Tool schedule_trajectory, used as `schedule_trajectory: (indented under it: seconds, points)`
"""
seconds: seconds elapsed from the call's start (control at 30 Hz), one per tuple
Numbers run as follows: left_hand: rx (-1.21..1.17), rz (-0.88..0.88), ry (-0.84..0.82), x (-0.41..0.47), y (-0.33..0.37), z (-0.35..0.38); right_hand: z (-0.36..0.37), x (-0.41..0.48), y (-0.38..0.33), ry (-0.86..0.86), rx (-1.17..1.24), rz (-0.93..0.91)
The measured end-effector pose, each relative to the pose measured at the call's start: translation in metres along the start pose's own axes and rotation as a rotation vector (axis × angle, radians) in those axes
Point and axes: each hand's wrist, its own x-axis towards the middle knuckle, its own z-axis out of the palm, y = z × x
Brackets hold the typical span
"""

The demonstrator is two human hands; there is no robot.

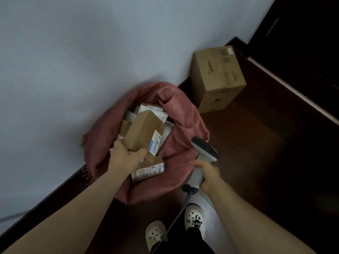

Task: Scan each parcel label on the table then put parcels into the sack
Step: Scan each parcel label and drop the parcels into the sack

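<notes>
A red cloth sack [181, 125] stands open on the dark floor against the pale wall. My left hand [124, 154] grips the near end of a brown cardboard parcel [145, 131] with a blue and white label, held inside the sack's mouth. Several other parcels lie in the sack, among them a labelled one [148, 172] at the near side and white mailers [157, 114] at the back. My right hand [207, 173] holds a grey barcode scanner [204, 149] by its handle, just right of the sack's rim, its cable hanging down.
A large brown carton [218, 77] stands on the floor against the wall, behind and right of the sack. Dark wooden floor [256, 162] spreads to the right. My two feet in pale clogs [194, 217] are at the bottom of the view.
</notes>
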Motion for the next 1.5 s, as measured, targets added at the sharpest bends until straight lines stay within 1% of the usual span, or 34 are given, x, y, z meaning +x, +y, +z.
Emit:
schedule_trajectory:
  seconds: [0.2, 0.33, 0.43, 0.5, 0.63, 0.73, 0.77, 0.9, 1.03, 1.1, 1.13, 1.2, 1.27, 1.33, 1.37, 1.4, 1.43, 1.5]
  points:
    - [0.15, 0.135, -0.003, 0.037, -0.009, 0.028, 0.016, 0.07, 0.005, -0.066, 0.084, 0.08]
    - [0.195, 0.158, -0.016, 0.04, -0.015, 0.026, 0.017, 0.071, 0.002, -0.126, 0.157, 0.074]
    - [0.218, 0.139, -0.033, 0.032, -0.01, 0.021, 0.012, 0.037, -0.005, -0.189, 0.282, 0.049]
    - [0.215, 0.106, -0.051, 0.026, -0.001, 0.017, 0.005, 0.002, -0.01, -0.278, 0.363, 0.006]
    - [0.177, 0.052, -0.036, 0.023, 0.024, 0.011, -0.011, -0.063, -0.027, -0.458, 0.411, -0.095]
    - [0.178, 0.084, -0.048, 0.028, 0.041, 0.012, -0.015, -0.097, -0.04, -0.558, 0.423, -0.129]
    - [0.196, 0.101, -0.071, 0.031, 0.043, 0.015, -0.017, -0.099, -0.04, -0.546, 0.425, -0.124]
    - [0.262, 0.152, -0.229, 0.024, 0.037, 0.025, -0.012, -0.09, -0.038, -0.382, 0.343, -0.143]
    - [0.464, 0.228, -0.357, 0.011, 0.004, 0.027, 0.003, -0.086, -0.031, -0.26, 0.194, -0.156]
    - [0.496, 0.281, -0.311, 0.009, -0.012, 0.025, 0.01, -0.085, -0.027, -0.257, 0.209, -0.132]
    - [0.462, 0.297, -0.294, 0.009, -0.018, 0.023, 0.014, -0.086, -0.025, -0.269, 0.235, -0.117]
    - [0.373, 0.295, -0.32, 0.007, -0.026, 0.02, 0.02, -0.086, -0.02, -0.34, 0.301, -0.092]
    - [0.273, 0.312, -0.349, 0.003, -0.029, 0.018, 0.029, -0.094, -0.016, -0.487, 0.353, -0.091]
    - [0.182, 0.351, -0.339, 0.001, -0.031, 0.017, 0.043, -0.109, -0.012, -0.692, 0.364, -0.118]
    - [0.147, 0.34, -0.318, -0.001, -0.031, 0.015, 0.05, -0.114, -0.011, -0.761, 0.348, -0.125]
    - [0.114, 0.328, -0.275, -0.002, -0.032, 0.012, 0.056, -0.117, -0.01, -0.772, 0.333, -0.122]
    - [0.11, 0.295, -0.203, -0.003, -0.033, 0.007, 0.058, -0.116, -0.009, -0.722, 0.325, -0.114]
    - [0.242, 0.218, 0.023, -0.001, -0.039, -0.005, 0.055, -0.103, -0.007, -0.52, 0.336, -0.079]
